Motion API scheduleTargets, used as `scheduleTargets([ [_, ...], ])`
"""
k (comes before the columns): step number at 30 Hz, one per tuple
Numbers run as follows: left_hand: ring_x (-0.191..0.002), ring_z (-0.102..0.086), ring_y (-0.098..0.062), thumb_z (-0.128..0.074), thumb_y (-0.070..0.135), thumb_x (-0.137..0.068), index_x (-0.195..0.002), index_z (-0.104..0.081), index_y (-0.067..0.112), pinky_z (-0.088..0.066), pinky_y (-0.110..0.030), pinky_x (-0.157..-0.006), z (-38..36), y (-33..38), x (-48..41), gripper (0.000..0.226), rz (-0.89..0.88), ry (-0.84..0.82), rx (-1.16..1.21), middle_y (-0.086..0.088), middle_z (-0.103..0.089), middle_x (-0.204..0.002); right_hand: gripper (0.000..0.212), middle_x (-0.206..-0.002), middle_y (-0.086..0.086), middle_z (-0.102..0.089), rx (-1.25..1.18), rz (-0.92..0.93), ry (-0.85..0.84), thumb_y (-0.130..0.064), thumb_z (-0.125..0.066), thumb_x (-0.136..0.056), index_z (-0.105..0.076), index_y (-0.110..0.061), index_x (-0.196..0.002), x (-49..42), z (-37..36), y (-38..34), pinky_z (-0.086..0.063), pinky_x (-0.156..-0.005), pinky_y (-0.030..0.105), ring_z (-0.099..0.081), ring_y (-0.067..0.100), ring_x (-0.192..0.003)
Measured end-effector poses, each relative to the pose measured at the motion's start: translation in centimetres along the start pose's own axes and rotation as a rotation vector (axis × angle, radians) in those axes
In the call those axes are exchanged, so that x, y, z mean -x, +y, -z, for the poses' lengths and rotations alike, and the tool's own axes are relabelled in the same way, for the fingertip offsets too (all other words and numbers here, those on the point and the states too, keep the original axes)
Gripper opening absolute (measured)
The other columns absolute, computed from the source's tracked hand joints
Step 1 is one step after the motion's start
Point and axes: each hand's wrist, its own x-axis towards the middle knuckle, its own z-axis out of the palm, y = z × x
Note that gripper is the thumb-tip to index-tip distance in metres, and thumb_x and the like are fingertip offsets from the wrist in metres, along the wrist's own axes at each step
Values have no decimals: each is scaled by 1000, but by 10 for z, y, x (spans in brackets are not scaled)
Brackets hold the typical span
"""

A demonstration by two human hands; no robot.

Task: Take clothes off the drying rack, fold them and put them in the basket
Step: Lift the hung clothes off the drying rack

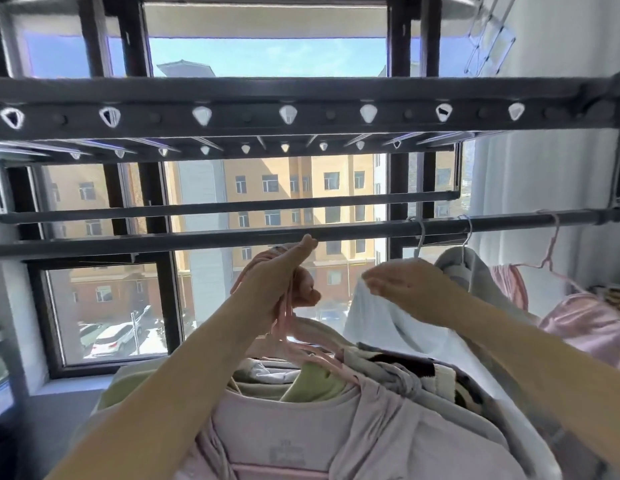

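Note:
My left hand (280,282) grips the hooks of several pink hangers (294,341) just below the drying rack's dark front rail (232,237). Clothes hang bunched from those hangers under my arms: a pale lilac top (301,431), a green garment (315,382) and a dark patterned knit (426,372). My right hand (405,285) touches the top of a white garment (381,327) that hangs on a hanger (419,240) on the rail; how its fingers hold the cloth is hidden. No basket is in view.
Further right on the rail hang a grey garment (474,271) and a pink one (585,323) on a pink hanger (551,251). The rack's upper bar with holes (301,114) crosses overhead. A window (267,188) lies behind, a white curtain (544,174) at right.

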Motion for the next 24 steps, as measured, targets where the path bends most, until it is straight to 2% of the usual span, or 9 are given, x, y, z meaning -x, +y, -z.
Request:
scheduleTargets([
  [2, -41, -58, -17, -54, 22, -94, -123, -56, 4, -55, -25, -51, 0, -1, -3, 34, 12, -3, 9, -5, -56, -46, 27, -110, 1, -69, 88, -96, 187, -22, -59, -95, -66, -10, -117, -3, 12, 28, -41, -73, 2, -60, 11, -89],
  [4, -48, -64, -20, -49, 15, -97, -126, -54, 8, -57, -27, -55, -3, -1, -4, 31, 7, -38, 9, -7, -62, -52, 21, -98, -2, -71, 183, -200, 318, -27, -62, -92, -71, -14, -106, -6, 17, 54, -48, -82, 14, -61, 14, -85],
  [6, -58, -69, -22, -48, 13, -97, -127, -52, 17, -57, -27, -56, -6, -1, -2, 32, -11, -92, -5, -11, -69, -65, 18, -76, -5, -67, 285, -266, 320, -34, -62, -90, -68, -21, -79, -8, 17, 67, -49, -91, 36, -58, 18, -79],
  [8, -66, -71, -23, -51, 16, -93, -128, -50, 26, -56, -25, -56, -7, -2, -1, 37, -33, -118, -16, -13, -73, -81, 35, -61, -5, -51, 336, -382, 193, -33, -57, -94, -53, -18, -63, -10, 13, 63, -45, -80, 30, -47, 12, -65],
  [10, -75, -72, -23, -54, 18, -89, -131, -48, 29, -57, -25, -57, -9, -2, -1, 44, -44, -116, -37, -12, -73, -93, 34, -60, -1, -51, 225, -485, 93, -27, -59, -94, -49, -15, -64, -15, 4, 63, -46, -69, 27, -51, 11, -60],
  [12, -87, -71, -23, -55, 17, -90, -133, -47, 31, -58, -28, -62, -10, -2, -2, 46, -38, -108, -51, -11, -68, -106, 23, -60, 1, -61, -80, -600, 71, -17, -61, -93, -55, -10, -72, -24, -4, 71, -55, -57, 27, -61, 12, -52],
  [14, -98, -67, -24, -56, 19, -87, -133, -46, 33, -59, -32, -70, -11, -2, -2, 49, -24, -110, -54, -11, -61, -118, 18, -51, 0, -63, -277, -675, 77, -10, -57, -95, -56, -6, -78, -29, -8, 75, -51, -41, 20, -60, 7, -40],
  [19, -116, -57, -25, -57, 16, -90, -123, -52, 30, -48, -44, -98, -9, -1, -3, 37, -23, -104, -62, -11, -58, -125, 9, -68, 8, -67, -285, -497, 231, -7, -55, -95, -60, -2, -90, -31, 4, 61, -51, -42, 20, -67, 9, -50],
  [24, -124, -51, -16, -76, 33, -70, -114, -57, 33, -35, -33, -109, -11, 6, -2, 48, -64, -94, -161, -3, -57, -130, 13, -84, 13, -71, -245, -346, 145, -12, -55, -96, -63, -3, -91, -26, 8, 28, -53, -49, 23, -73, 17, -67],
])
